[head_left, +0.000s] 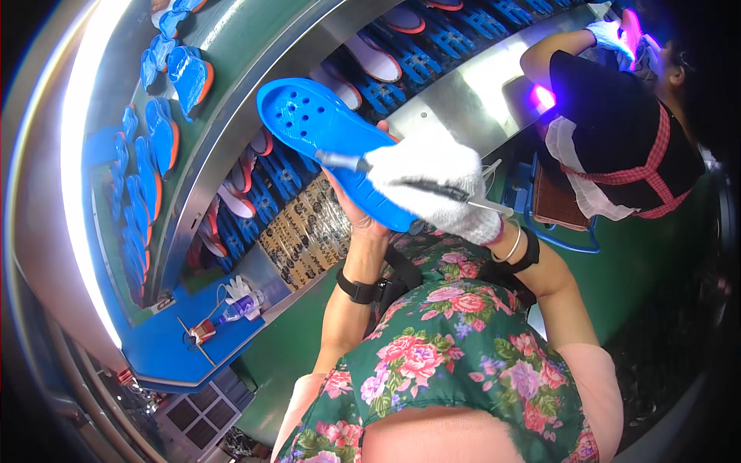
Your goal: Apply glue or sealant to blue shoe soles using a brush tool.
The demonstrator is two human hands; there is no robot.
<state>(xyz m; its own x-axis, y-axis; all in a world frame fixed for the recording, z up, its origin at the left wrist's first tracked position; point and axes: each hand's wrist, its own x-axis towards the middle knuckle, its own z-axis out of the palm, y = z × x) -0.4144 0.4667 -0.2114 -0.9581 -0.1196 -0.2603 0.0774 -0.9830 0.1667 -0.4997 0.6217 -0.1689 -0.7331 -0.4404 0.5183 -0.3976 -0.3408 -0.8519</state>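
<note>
from where i'm standing: bare left grip (pixel 365 218) is clasping the blue sole (pixel 330 133) from beneath by its edges, in front of the floral apron (pixel 455 339); gloved right grip (pixel 432 181) is pinching a brush (pixel 349 161) over it. sole is looking light, bendy, probably slick on its glossy face; i'd be holding the side edges

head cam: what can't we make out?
All in the head view:
Left hand: fingers mostly hidden by the blue sole.
Right hand: skin covered by its white glove.
Blue sole: underside faces away.
Tool: tip too small to identify.
Co-worker: pink item blurred by glare.
</note>
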